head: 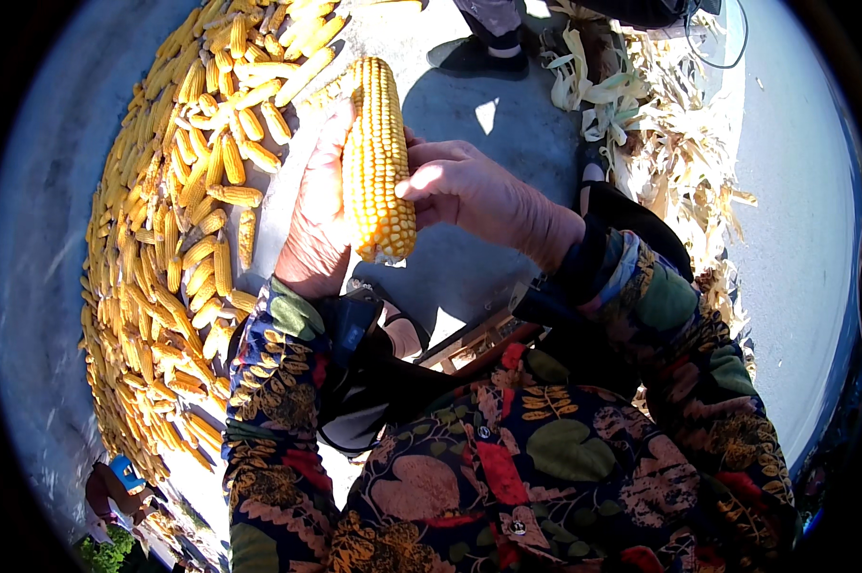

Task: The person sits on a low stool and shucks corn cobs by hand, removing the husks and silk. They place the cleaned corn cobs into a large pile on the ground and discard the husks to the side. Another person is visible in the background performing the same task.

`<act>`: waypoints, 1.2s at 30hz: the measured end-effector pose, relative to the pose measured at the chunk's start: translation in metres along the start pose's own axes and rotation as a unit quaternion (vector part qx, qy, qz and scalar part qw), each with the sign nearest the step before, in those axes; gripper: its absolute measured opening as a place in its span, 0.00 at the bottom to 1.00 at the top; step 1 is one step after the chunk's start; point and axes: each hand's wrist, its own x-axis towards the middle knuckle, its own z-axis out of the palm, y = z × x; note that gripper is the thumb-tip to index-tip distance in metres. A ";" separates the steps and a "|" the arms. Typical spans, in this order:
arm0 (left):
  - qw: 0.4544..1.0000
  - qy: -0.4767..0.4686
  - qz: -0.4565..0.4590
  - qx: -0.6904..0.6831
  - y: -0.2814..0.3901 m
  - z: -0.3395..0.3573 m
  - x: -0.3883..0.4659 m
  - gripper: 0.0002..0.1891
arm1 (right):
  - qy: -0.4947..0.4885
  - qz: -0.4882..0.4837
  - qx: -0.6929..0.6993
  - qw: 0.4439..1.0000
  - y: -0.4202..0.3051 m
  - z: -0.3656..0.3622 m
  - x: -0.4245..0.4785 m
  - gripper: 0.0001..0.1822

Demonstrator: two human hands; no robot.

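A bare yellow ear of corn point(379, 165) stands nearly upright in the picture, lifted in front of me, its blunt end towards my body. Around its left side, my left hand point(321, 204) grips it. The fingers of my right hand point(466, 183) press against its right side, thumb on the kernels near the middle. Some of the right fingertips are hidden behind the ear. No husk shows on this ear. Floral sleeves cover both my forearms, with dark bands at the wrists.
A large heap of husked corn ears point(166, 265) spreads along the left. Dry corn husks point(660, 143) lie piled on the right. Another person's shoe point(479, 57) is on the concrete ground point(474, 265) ahead. Below me part of a wooden seat point(466, 344) shows.
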 end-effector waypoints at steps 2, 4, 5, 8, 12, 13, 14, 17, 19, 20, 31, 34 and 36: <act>1.000 -0.002 0.001 -0.002 0.001 -0.001 -0.001 0.26 | 0.001 -0.004 -0.010 1.000 -0.002 0.003 -0.001 0.23; 1.000 0.014 0.008 0.000 0.000 -0.004 -0.001 0.26 | -0.004 -0.013 -0.008 1.000 -0.002 0.004 -0.002 0.25; 1.000 0.007 0.008 0.004 0.001 -0.004 -0.001 0.25 | -0.001 -0.012 -0.020 1.000 -0.003 0.004 -0.003 0.25; 1.000 -0.008 0.002 0.005 0.002 -0.003 0.000 0.25 | 0.003 -0.011 -0.047 0.999 -0.003 0.005 -0.003 0.24; 1.000 -0.004 -0.003 -0.011 0.001 -0.002 0.000 0.23 | 0.003 -0.011 -0.039 0.999 -0.003 0.005 -0.003 0.26; 1.000 -0.002 0.002 -0.013 0.002 -0.005 0.000 0.22 | 0.004 -0.011 -0.033 0.999 -0.003 0.006 -0.002 0.27; 1.000 0.001 0.002 -0.007 0.003 -0.008 0.000 0.22 | 0.003 -0.011 -0.037 0.999 -0.003 0.006 -0.002 0.27; 1.000 0.005 -0.006 -0.011 0.002 -0.012 0.002 0.21 | 0.008 -0.010 -0.054 0.998 -0.003 0.004 -0.003 0.26; 0.999 0.011 -0.014 -0.035 0.000 -0.012 0.003 0.21 | 0.004 -0.008 -0.066 0.998 -0.003 0.003 -0.003 0.25; 0.999 0.013 -0.009 -0.030 -0.001 -0.010 0.002 0.21 | 0.007 -0.004 -0.056 0.998 -0.003 0.003 -0.002 0.25; 1.000 0.003 -0.001 -0.011 0.001 -0.007 0.001 0.22 | -0.011 0.003 0.029 1.000 0.003 -0.003 0.002 0.21; 1.000 0.022 0.002 -0.016 0.000 -0.003 -0.001 0.22 | -0.016 0.001 0.030 0.999 0.002 -0.004 0.002 0.21; 1.000 0.018 -0.003 -0.017 0.000 -0.002 -0.002 0.22 | -0.019 0.001 0.032 0.999 0.004 -0.005 0.003 0.21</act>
